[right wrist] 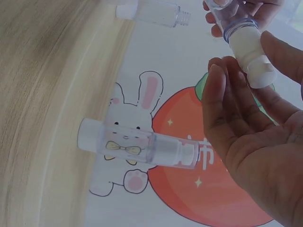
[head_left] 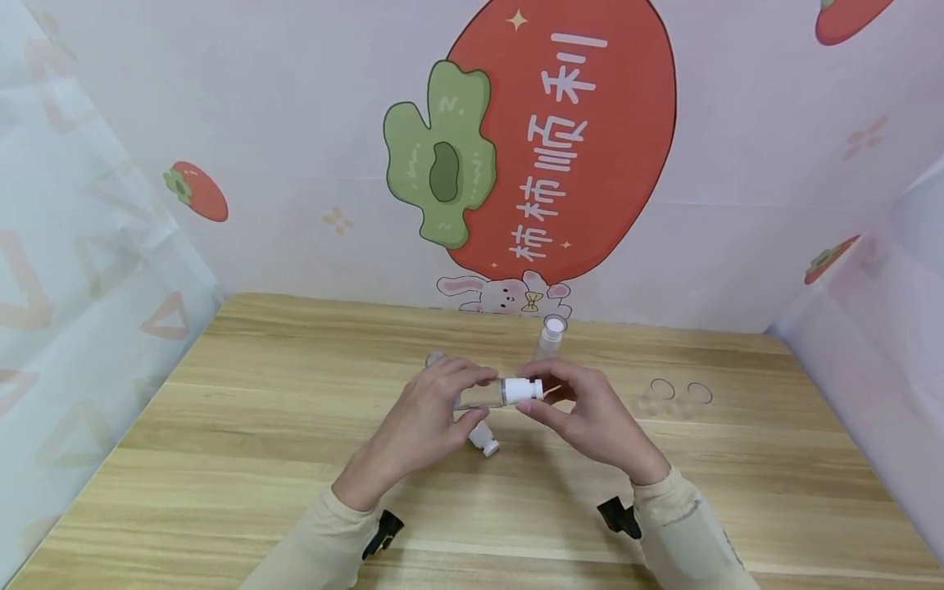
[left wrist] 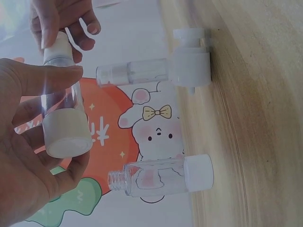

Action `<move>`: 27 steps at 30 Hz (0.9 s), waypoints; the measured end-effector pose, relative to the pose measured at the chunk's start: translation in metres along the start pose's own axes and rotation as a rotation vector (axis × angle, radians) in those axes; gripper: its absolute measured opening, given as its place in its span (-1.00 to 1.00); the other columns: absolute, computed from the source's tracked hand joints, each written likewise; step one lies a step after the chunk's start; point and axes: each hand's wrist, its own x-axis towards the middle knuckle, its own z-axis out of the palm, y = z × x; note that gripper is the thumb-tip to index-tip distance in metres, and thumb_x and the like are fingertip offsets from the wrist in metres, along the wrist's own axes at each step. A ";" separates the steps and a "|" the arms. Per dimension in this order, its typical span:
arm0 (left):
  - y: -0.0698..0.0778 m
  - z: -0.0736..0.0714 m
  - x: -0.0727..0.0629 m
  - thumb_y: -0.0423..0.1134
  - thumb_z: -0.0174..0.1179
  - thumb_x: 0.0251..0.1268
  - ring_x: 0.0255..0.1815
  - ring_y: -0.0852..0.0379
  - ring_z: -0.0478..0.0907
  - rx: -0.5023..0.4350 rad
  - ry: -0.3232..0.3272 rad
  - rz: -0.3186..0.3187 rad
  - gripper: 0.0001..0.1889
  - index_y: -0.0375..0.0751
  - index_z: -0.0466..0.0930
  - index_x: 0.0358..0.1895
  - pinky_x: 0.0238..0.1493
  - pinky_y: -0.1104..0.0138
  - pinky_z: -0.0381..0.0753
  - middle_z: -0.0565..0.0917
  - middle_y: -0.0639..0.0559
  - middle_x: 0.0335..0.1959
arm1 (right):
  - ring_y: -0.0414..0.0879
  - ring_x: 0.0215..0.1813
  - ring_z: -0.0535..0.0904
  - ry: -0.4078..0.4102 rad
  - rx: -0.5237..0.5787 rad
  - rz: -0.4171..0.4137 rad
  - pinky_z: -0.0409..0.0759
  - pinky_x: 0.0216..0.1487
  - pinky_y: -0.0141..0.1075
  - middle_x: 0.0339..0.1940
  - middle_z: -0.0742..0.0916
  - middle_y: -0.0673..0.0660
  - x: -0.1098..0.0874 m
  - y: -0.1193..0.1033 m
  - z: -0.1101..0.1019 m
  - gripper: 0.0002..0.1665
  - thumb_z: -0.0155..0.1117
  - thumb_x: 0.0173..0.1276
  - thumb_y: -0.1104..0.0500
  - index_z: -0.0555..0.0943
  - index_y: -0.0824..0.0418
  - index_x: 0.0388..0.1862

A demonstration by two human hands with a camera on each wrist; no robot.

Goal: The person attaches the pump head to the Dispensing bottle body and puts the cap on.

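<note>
My left hand (head_left: 424,426) grips a clear bottle (left wrist: 66,101) with a white base, thumb on one side and fingers curled round the other. The bottle lies roughly level above the table in the head view. On its neck sits a white pump top (right wrist: 251,52), and the right hand (head_left: 590,410) holds this between thumb and fingers. Below the left hand, a loose white pump head (head_left: 483,439) lies on the table. Behind the hands stands another bottle (right wrist: 128,139) with a white pump under a clear cap.
An open-necked clear bottle (left wrist: 156,177) with a white base stands behind the left hand, mostly hidden in the head view. To the right stand two clear caps, a left cap (head_left: 662,389) and a right cap (head_left: 699,393). A printed backdrop (head_left: 295,246) rises behind the table (head_left: 243,459).
</note>
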 end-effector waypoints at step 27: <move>0.001 -0.001 0.001 -0.40 0.49 0.10 -0.01 0.12 0.59 0.003 -0.011 -0.010 -0.59 -0.18 0.72 0.08 -0.04 0.20 0.62 0.72 0.11 -0.06 | -0.07 -0.12 0.71 0.008 0.089 0.026 0.70 -0.02 -0.20 -0.05 0.75 0.03 0.000 0.000 -0.001 -0.57 0.55 0.21 0.30 0.67 0.24 0.06</move>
